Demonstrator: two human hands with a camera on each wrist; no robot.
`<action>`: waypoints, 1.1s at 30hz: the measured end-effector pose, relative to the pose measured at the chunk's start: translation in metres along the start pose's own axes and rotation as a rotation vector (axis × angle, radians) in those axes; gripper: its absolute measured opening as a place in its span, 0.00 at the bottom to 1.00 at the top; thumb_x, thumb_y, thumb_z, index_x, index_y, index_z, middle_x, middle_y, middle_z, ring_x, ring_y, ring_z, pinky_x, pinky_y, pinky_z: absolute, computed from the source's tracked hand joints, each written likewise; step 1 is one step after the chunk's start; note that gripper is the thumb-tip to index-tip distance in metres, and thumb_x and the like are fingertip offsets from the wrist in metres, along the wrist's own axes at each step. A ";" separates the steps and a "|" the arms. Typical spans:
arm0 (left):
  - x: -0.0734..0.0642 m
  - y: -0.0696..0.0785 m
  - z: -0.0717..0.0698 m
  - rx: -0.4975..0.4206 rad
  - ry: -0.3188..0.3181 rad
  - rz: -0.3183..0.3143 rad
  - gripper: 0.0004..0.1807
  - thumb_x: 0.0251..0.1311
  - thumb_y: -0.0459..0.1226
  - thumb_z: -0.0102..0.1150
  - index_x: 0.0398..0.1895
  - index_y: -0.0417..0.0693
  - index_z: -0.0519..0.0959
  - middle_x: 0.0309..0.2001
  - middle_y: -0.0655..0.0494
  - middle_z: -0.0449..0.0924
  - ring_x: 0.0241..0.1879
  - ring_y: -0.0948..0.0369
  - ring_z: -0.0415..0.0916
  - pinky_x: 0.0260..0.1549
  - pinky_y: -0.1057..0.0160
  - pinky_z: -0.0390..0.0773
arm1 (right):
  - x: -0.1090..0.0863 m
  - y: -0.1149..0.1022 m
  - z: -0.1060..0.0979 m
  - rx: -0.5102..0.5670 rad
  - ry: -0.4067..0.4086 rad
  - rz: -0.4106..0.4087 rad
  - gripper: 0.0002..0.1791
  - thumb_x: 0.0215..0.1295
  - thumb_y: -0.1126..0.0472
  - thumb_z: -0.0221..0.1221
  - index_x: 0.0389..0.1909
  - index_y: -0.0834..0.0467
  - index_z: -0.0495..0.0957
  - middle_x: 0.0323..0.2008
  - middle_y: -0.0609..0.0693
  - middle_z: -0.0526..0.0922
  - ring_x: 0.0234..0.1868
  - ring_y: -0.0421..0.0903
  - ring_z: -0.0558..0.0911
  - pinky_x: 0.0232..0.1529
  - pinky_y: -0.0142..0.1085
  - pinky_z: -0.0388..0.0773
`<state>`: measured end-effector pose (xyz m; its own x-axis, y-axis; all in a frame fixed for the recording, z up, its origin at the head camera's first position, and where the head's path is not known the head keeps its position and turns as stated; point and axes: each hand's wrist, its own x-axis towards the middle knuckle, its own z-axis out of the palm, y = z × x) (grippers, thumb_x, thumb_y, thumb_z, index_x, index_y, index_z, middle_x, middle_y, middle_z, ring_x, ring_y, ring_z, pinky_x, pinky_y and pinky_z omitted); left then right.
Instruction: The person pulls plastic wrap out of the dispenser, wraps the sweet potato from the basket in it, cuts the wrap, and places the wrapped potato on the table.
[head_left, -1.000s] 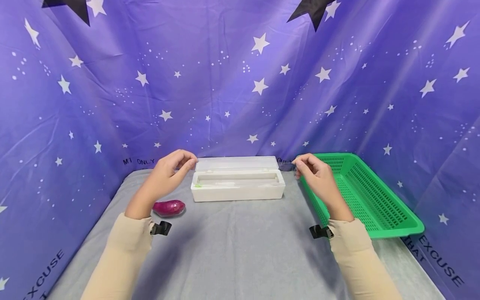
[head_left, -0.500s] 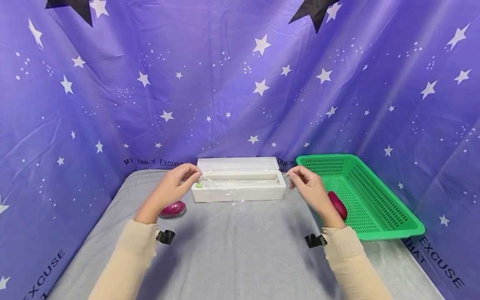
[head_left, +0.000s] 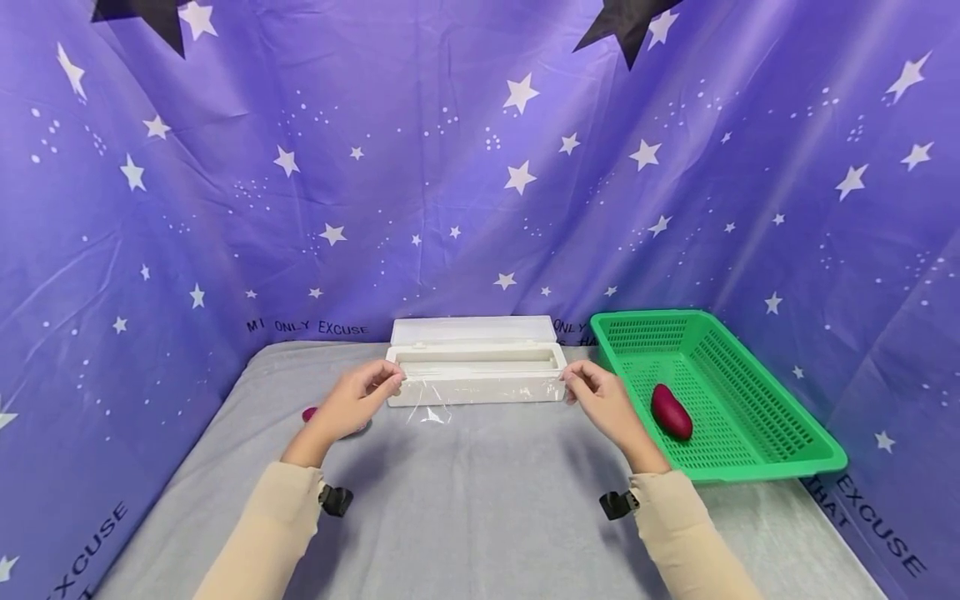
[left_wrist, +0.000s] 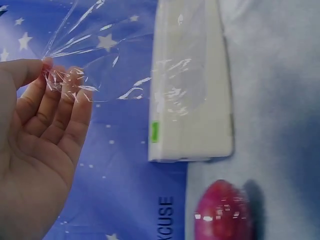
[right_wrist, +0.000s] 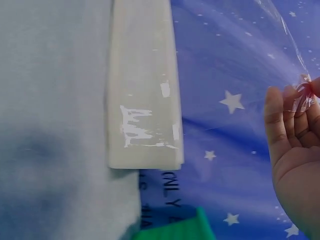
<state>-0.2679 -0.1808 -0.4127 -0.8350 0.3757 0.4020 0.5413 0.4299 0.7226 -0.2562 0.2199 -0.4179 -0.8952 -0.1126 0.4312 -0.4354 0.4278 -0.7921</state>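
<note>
Nearest, two beige, softly creased fabric sleeves [head_left: 262, 533] with black wrist-worn units [head_left: 335, 501], and between them a broad stretch of matte, napped grey cloth [head_left: 480, 500], shadowed beside the arms, running up to the box. Left hand [head_left: 352, 402] pinching one corner of a sheet of clear, glossy plastic film [left_wrist: 135, 90] between thumb and fingertips; right hand [head_left: 603, 408] pinching the opposite corner, film bunched there. Sheet spans the gap between hands, in front of the box, creases fanning from the left pinch, loose portion hanging over the grey cloth. Behind the left hand, partly hidden, a shiny, rounded magenta vegetable [left_wrist: 220, 215] on the cloth, just beside the box end. Right side: green perforated plastic basket [head_left: 765, 475], rectangular, sloped walls, a smooth dark-red oblong vegetable [head_left: 671, 412] lying inside toward its left wall; basket's left rim near the right hand. Ahead, long white rectangular box [left_wrist: 192, 132], translucent lid [head_left: 472, 331] raised at the back. Farthest, wrinkled purple curtain [head_left: 420, 192], star-printed, lettered along its lower edge.
</note>
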 end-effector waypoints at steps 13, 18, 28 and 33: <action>-0.019 -0.024 0.017 -0.051 -0.099 -0.111 0.05 0.73 0.40 0.56 0.41 0.50 0.81 0.36 0.56 0.81 0.39 0.48 0.79 0.39 0.61 0.79 | -0.024 0.018 0.009 -0.069 -0.065 0.089 0.08 0.74 0.65 0.55 0.36 0.64 0.79 0.25 0.52 0.79 0.28 0.46 0.80 0.29 0.32 0.73; -0.029 -0.029 0.020 -0.024 -0.130 -0.156 0.06 0.73 0.42 0.56 0.41 0.52 0.81 0.36 0.53 0.81 0.41 0.47 0.80 0.41 0.60 0.79 | -0.032 0.027 0.010 -0.059 -0.120 0.078 0.07 0.73 0.68 0.54 0.36 0.65 0.79 0.26 0.51 0.78 0.29 0.45 0.79 0.31 0.32 0.74; -0.040 -0.034 0.029 0.006 -0.238 -0.097 0.06 0.70 0.37 0.58 0.39 0.45 0.81 0.34 0.58 0.81 0.36 0.64 0.76 0.38 0.64 0.77 | -0.045 0.041 0.006 -0.051 -0.296 0.034 0.05 0.70 0.65 0.57 0.33 0.60 0.79 0.27 0.48 0.78 0.30 0.41 0.76 0.34 0.34 0.75; -0.046 -0.038 0.031 -0.022 -0.298 -0.092 0.05 0.69 0.36 0.59 0.38 0.46 0.82 0.35 0.56 0.83 0.36 0.64 0.77 0.37 0.65 0.78 | -0.051 0.042 0.006 -0.090 -0.359 0.017 0.05 0.69 0.68 0.58 0.32 0.60 0.78 0.29 0.51 0.80 0.31 0.38 0.76 0.36 0.32 0.75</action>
<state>-0.2468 -0.1889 -0.4760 -0.8130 0.5614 0.1545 0.4600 0.4566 0.7615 -0.2294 0.2383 -0.4759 -0.8857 -0.4053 0.2265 -0.4241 0.5079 -0.7497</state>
